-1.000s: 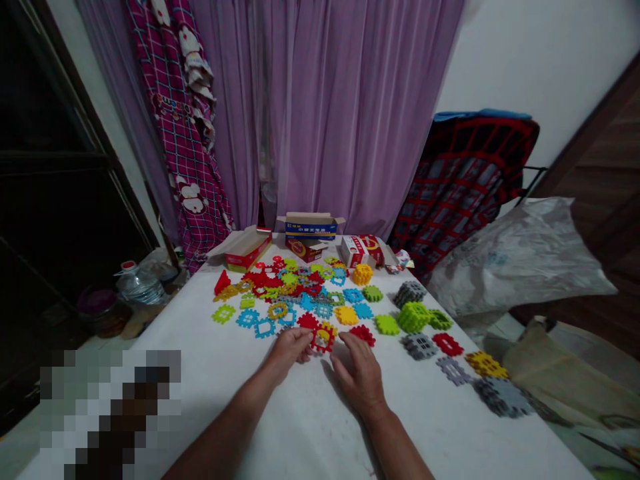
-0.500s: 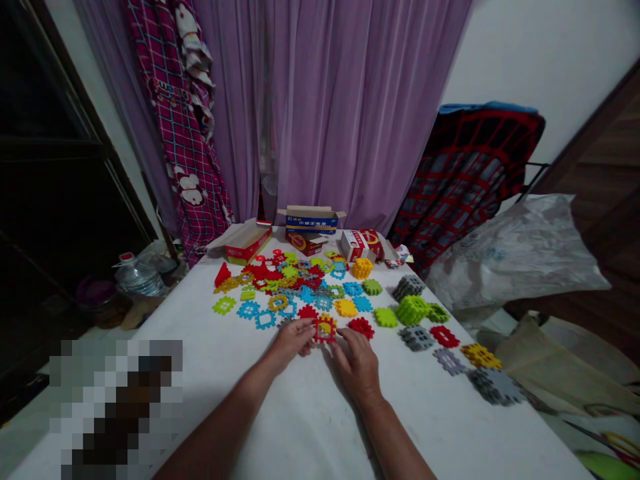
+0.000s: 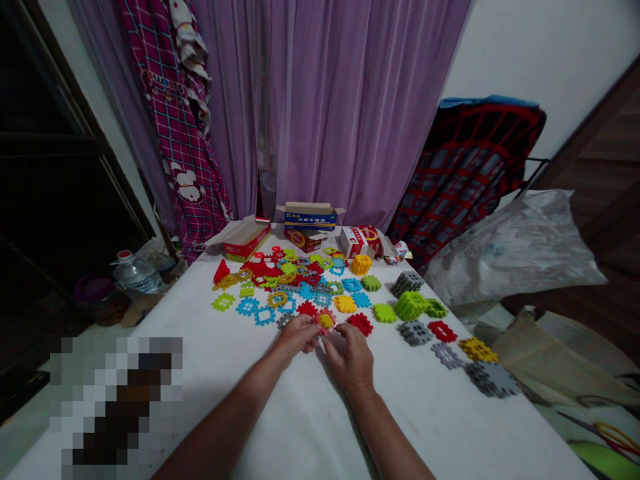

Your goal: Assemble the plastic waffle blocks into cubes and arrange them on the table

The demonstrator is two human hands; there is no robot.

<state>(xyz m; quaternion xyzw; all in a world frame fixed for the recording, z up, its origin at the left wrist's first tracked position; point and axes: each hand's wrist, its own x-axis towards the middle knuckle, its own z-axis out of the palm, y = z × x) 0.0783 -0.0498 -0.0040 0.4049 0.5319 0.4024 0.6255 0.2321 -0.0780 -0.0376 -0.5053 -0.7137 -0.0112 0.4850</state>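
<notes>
While your left hand (image 3: 299,335) pinches the red toothed piece (image 3: 325,322) by its left edge, keep that hold light and close to the rim, so the other teeth stay free. Piece sits between your 2 hands, over the near part of the white table (image 3: 305,410), nearer you than a loose red piece (image 3: 307,308); clearance off the cloth hard to judge. Your right hand (image 3: 354,357) is half curled at the piece's right edge, thumb lower; cannot tell whether its fingertips touch or only hover. Yellow shows in the middle; too blurred to say whether it is a separate part. Best handling, by judgement: steady with the left, leave fine adjustment to the right, line up teeth and gaps before any pressure, press evenly rather than at 1 corner. Mind the dark red piece (image 3: 360,325) lying just beyond your right knuckles. Against the frame from 1 second ago: a plain gap stood between right hand and piece; now it is closed or nearly so. Piece then showed a squarer, deeper red face; now it looks flatter and paler, probably tipped. Grey stack (image 3: 415,332) and green stack (image 3: 413,305) keep their places.
</notes>
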